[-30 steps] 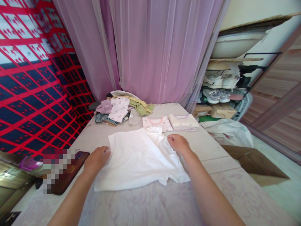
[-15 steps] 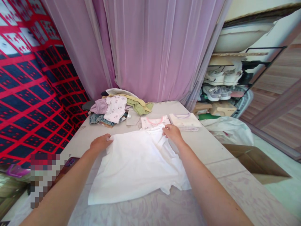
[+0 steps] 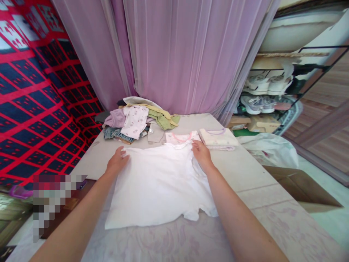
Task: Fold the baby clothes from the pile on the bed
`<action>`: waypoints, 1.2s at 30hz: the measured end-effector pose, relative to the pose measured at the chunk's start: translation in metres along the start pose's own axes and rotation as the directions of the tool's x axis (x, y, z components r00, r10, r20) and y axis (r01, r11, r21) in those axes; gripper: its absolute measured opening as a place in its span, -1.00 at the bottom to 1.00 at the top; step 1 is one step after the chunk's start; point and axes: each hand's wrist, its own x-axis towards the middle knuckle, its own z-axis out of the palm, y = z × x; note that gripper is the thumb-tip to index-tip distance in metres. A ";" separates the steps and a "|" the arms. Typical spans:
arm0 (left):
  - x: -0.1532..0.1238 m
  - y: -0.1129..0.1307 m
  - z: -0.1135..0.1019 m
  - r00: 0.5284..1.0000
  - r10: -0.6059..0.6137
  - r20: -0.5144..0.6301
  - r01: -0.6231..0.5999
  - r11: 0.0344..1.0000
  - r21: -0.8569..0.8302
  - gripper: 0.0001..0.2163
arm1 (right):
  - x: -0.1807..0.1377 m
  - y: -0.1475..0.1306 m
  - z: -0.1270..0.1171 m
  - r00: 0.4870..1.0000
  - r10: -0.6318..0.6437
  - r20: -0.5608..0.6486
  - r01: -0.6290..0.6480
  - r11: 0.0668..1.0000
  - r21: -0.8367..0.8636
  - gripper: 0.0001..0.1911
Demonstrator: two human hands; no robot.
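Note:
A white T-shirt (image 3: 158, 185) lies spread on the covered bed-like surface, its far edge towards the folded clothes. My left hand (image 3: 117, 160) has its fingertips closed on the shirt's far left corner. At the far right, beside the neckline, my right hand (image 3: 201, 154) grips the fabric between thumb and fingers. The shirt's right side is rumpled and partly hidden by my right forearm. Just beyond the shirt lies a folded pink-trimmed garment (image 3: 182, 137), partly covered by it. A folded cream garment with purple trim (image 3: 219, 138) sits right of that.
A heap of mixed clothes (image 3: 136, 120) stands at the back left, with a small grey folded cloth (image 3: 156, 133) beside it. Purple curtains (image 3: 174, 54) hang behind. Right of the surface are a shoe rack (image 3: 272, 92) and an open cardboard box (image 3: 300, 187).
The shirt's far edge has shifted slightly away from me and its left corner has moved left with my left hand. My view has turned a little.

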 end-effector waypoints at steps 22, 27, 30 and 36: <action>-0.189 -0.057 -0.017 0.781 0.574 0.248 -0.584 0.811 -0.037 -0.80 | -0.161 0.000 -0.057 0.672 -0.418 0.612 0.374 0.904 0.206 -0.72; -0.178 -0.052 -0.015 0.800 0.572 0.182 -0.575 0.817 -0.040 -0.78 | -0.152 -0.005 -0.036 0.744 -0.400 0.536 0.427 0.901 0.079 -0.80; -0.170 -0.041 -0.016 0.866 0.475 0.158 -0.484 0.875 0.016 -0.69 | -0.133 -0.008 -0.031 0.816 -0.321 0.480 0.366 0.931 0.000 -0.75; -0.159 -0.029 -0.011 0.955 0.282 0.090 -0.293 0.945 0.145 -0.63 | -0.130 -0.009 -0.025 0.943 -0.307 0.130 0.325 0.932 -0.159 -0.71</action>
